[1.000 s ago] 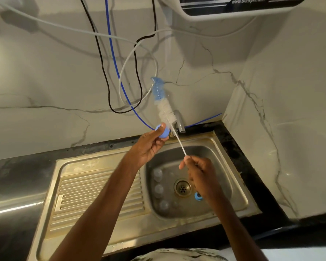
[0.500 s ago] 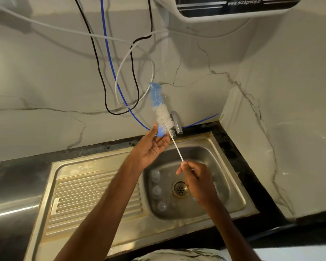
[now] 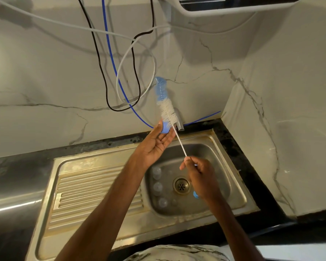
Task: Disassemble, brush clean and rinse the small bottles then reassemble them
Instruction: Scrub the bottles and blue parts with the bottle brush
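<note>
Brush (image 3: 165,108) is in my right hand (image 3: 201,178), tilted steeply. Its long axis runs from my fingers (image 3: 186,162) up and to the left toward the wall, with the blue bristle tip pointing up and the white bristles below it. I am pinching the low end of its thin white stem (image 3: 180,142) between thumb and forefinger, and the other fingers of that hand are curled in.

My left hand (image 3: 154,146) is raised palm up above the back edge of the sink (image 3: 94,162), just in front of the tap (image 3: 180,123). Its thumb and fingertips are pinching a small blue cap (image 3: 165,129). The lowest white bristles touch that cap; I cannot tell whether they go inside it.

Down in the basin, 3 small clear bottles (image 3: 157,187) stand in a row along the left side, beside the drain (image 3: 181,185). 1 more blue piece (image 3: 195,194) shows at the edge of my right hand, mostly hidden.

The sink is set into a dark bench (image 3: 13,166). Black, blue and white cables (image 3: 109,53) hang down the marble wall behind it.
</note>
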### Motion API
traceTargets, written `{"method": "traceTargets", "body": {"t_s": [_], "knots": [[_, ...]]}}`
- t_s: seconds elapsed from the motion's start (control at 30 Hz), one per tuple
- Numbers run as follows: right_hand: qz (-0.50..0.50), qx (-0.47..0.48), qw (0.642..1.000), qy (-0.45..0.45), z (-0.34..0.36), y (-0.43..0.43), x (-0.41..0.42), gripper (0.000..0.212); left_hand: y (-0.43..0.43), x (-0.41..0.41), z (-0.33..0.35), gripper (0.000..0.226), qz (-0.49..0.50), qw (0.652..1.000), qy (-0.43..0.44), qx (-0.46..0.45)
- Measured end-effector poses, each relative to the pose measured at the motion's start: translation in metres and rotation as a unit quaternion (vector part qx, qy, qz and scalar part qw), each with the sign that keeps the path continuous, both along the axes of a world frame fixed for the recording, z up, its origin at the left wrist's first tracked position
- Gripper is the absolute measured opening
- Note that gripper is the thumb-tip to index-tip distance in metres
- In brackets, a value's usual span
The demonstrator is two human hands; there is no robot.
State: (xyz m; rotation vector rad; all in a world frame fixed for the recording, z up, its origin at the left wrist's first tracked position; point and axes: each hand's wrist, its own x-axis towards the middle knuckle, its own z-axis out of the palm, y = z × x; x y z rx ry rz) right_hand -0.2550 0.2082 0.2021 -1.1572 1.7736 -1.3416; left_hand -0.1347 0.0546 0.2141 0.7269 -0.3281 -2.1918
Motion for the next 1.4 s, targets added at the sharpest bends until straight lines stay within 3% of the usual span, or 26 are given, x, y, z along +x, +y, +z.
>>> {"method": "traceTargets", "body": {"t_s": [0.1, 0.37, 0.47, 0.57, 0.73, 0.87, 1.17, 1.27, 1.4], "knots": [[0.019, 0.006, 1.0, -0.006, -0.006, 0.009, 0.004, 0.035, -0.009, 0.003, 0.004, 0.031, 0.027, 0.999, -0.027, -0.011], [0.02, 0.018, 1.0, 0.002, 0.002, -0.004, -0.01, 0.037, -0.001, 0.003, 0.006, 0.042, 0.001, 0.999, -0.029, -0.037], [0.046, 0.013, 0.998, -0.033, -0.003, 0.012, -0.002, 0.036, -0.012, 0.008, 0.009, 0.038, 0.021, 0.999, -0.031, -0.039], [0.042, 0.014, 0.997, -0.061, -0.003, 0.016, 0.0, 0.036, -0.009, 0.01, 0.011, 0.037, -0.013, 0.993, -0.075, -0.087], [0.024, 0.005, 0.999, -0.029, 0.002, 0.0, -0.011, 0.037, -0.004, 0.006, 0.013, 0.026, -0.065, 0.971, -0.149, -0.177], [0.052, 0.0, 0.995, -0.084, -0.004, 0.018, 0.001, 0.038, -0.019, 0.017, 0.018, 0.03, -0.02, 0.981, -0.134, -0.136], [0.059, 0.007, 0.998, -0.032, -0.004, 0.012, 0.001, 0.037, -0.018, 0.019, 0.01, 0.037, -0.011, 0.994, -0.06, -0.092], [0.063, 0.009, 0.997, -0.033, -0.004, 0.014, 0.003, 0.037, -0.02, 0.022, 0.005, 0.044, -0.016, 0.99, -0.104, -0.096], [0.06, 0.012, 0.998, 0.0, 0.008, -0.004, -0.007, 0.038, -0.018, 0.024, -0.002, 0.049, -0.082, 0.959, -0.195, -0.187]]}}
